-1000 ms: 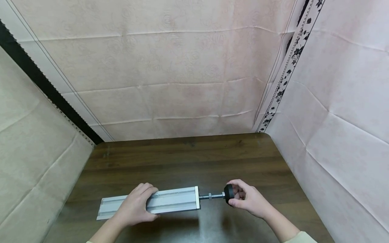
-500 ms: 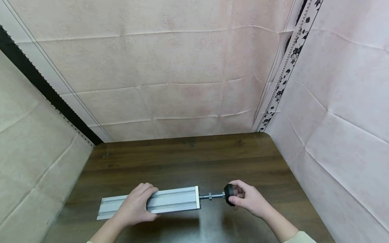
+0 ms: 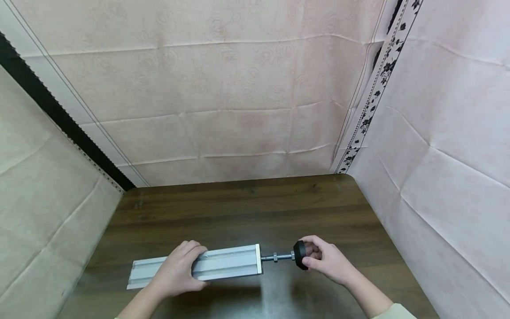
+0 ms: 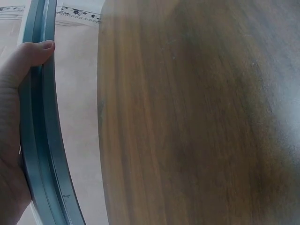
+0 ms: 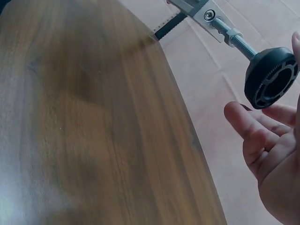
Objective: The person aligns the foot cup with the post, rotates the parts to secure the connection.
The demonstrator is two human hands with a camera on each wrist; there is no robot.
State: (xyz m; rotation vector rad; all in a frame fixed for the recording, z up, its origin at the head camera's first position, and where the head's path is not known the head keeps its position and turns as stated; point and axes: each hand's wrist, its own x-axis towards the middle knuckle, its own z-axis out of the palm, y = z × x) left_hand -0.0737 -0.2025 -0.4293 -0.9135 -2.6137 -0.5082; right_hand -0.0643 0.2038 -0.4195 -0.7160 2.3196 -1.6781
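Observation:
My left hand (image 3: pixel 181 270) grips a silver aluminium profile (image 3: pixel 229 262) across its middle, thumb on the near edge and fingers over the far one. The grooved bar is held above the table, nearly level, and casts a shadow below. From its capped right end a threaded rod (image 3: pixel 283 256) sticks out, carrying a hex nut (image 5: pixel 232 36). At the rod's outer end sits a black round levelling foot (image 3: pixel 300 255). My right hand (image 3: pixel 324 260) pinches this foot by its rim between thumb and fingers. In the right wrist view, the foot's hollow ribbed underside (image 5: pixel 280 80) faces my palm.
Below both hands lies a dark wood-grain table (image 3: pixel 239 212) with rounded far corners. Pale creased cloth (image 3: pixel 247 102) hangs behind it and on both sides. A black strip (image 3: pixel 63 110) runs down the left cloth, a flower-patterned border (image 3: pixel 368 115) down the right.
The right hand's fingers have shifted slightly around the foot's rim, and a fingertip that showed below it is now hidden. The left hand and the profile have stayed in place.

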